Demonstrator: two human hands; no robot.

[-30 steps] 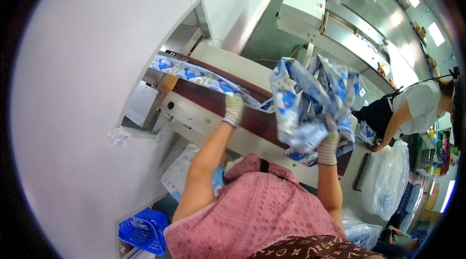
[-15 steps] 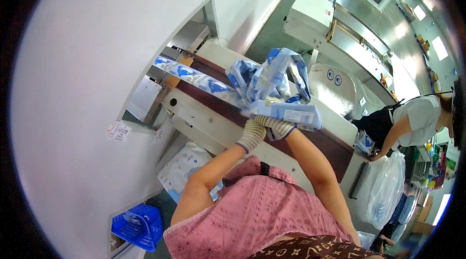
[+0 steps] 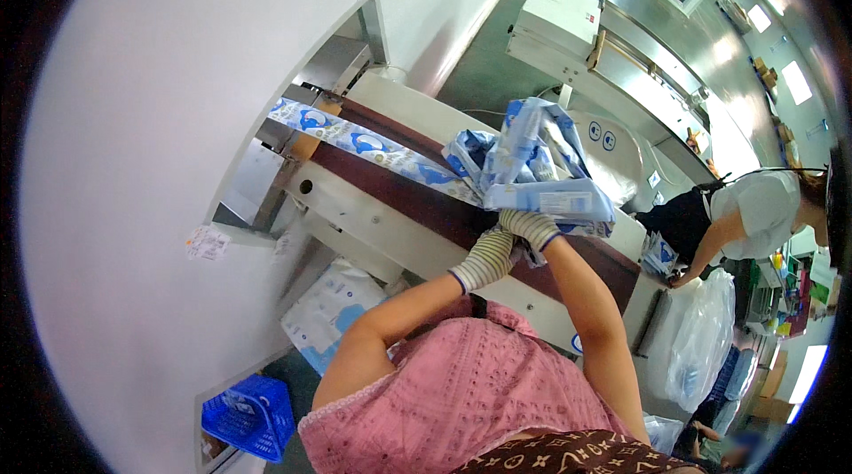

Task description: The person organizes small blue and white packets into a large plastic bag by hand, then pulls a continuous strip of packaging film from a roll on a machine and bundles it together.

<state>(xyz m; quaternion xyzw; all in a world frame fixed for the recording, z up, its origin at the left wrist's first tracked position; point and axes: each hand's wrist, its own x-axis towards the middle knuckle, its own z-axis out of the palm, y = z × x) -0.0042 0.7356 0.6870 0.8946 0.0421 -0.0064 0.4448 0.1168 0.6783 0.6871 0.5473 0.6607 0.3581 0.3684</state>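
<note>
A long strip of blue-and-white printed packaging (image 3: 364, 144) runs out of the wall opening along the dark red conveyor belt (image 3: 359, 174). Its near end is folded into a crumpled bundle (image 3: 541, 150), with one flat packet-like length (image 3: 555, 199) across the front. My right hand (image 3: 530, 227), in a striped knit glove, is closed on the bundle's lower edge. Just left of it and lower, my left hand (image 3: 486, 261), gloved alike, is closed against the packaging under the bundle. Its fingertips are partly hidden by the right hand.
A white wall (image 3: 160, 119) stands at left, with a blue basket (image 3: 248, 416) low beside it. A printed white bag (image 3: 333, 314) lies under the conveyor. At right, a co-worker (image 3: 754, 217) leans over a table near clear plastic bags (image 3: 697, 341). Another machine (image 3: 559, 17) stands beyond.
Both hands and the bundle have moved right along the conveyor, away from the wall opening. More of the strip now lies stretched over the belt. The view has shifted slightly.
</note>
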